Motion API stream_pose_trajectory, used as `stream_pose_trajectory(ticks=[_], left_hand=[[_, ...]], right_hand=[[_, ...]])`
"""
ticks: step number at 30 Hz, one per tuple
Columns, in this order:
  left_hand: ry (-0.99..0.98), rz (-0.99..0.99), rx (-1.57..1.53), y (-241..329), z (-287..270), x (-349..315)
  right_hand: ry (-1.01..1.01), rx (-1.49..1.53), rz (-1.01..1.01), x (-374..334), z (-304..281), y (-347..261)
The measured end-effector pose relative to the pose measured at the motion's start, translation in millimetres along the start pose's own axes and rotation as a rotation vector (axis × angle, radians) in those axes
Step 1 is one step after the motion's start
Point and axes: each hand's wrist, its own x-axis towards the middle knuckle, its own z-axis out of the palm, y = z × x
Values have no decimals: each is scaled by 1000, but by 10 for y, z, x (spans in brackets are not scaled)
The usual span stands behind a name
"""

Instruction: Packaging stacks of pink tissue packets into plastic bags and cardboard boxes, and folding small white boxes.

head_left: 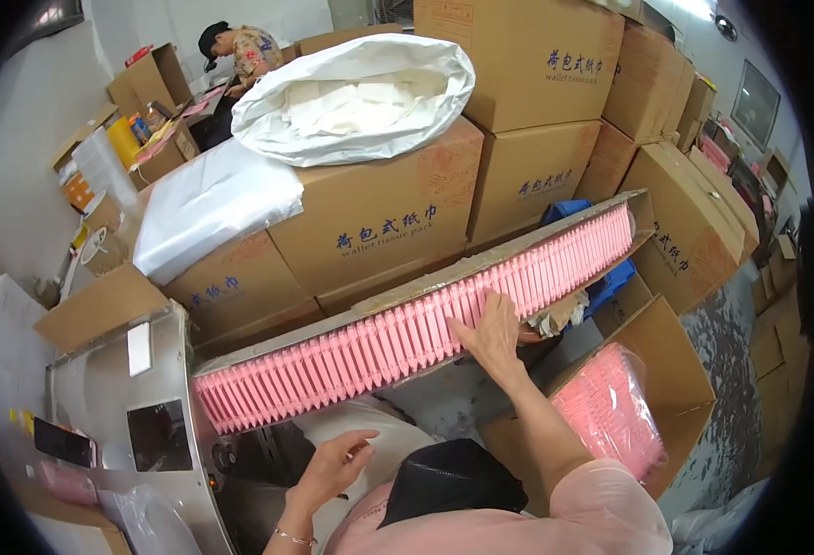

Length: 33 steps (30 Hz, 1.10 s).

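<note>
Touching pink packs (361,356) — right fingers (497,307) (left fingers (359,437) off them).

the fingertips of the bare right hand (494,338) are partly lost against the upright slim pink packs (333,370), so their exact hold cannot be told. the clear-plastic-wrapped pink bundle (615,402) is partly hidden by the right arm. a long narrow brown cardboard tray (407,296) covers part of the crumpled blue plastic (613,287). the white plastic sack (379,151) hides part of a black-capped worker (254,51). the top edge cuts off the tall brown cardboard carton (518,55).
</note>
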Motion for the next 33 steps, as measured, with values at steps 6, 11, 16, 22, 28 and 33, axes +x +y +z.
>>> stream_pose_trajectory(ticks=[6,11,16,22,28,33], left_hand=[[-2,167,4,-12,306,562],[248,306,-2,174,642,1067],[434,417,31,138,893,1372],[524,421,117,171,993,1487],[452,247,-504,212,1045,1400],[460,167,-751,215,1033,1342]], right_hand=[[-170,-77,178,-58,-14,-257],[-206,64,254,-45,90,-191],[-236,49,349,104,6,-216],[-134,13,251,77,24,-208],[-209,18,292,100,62,-209],[-244,-13,310,135,6,-175]])
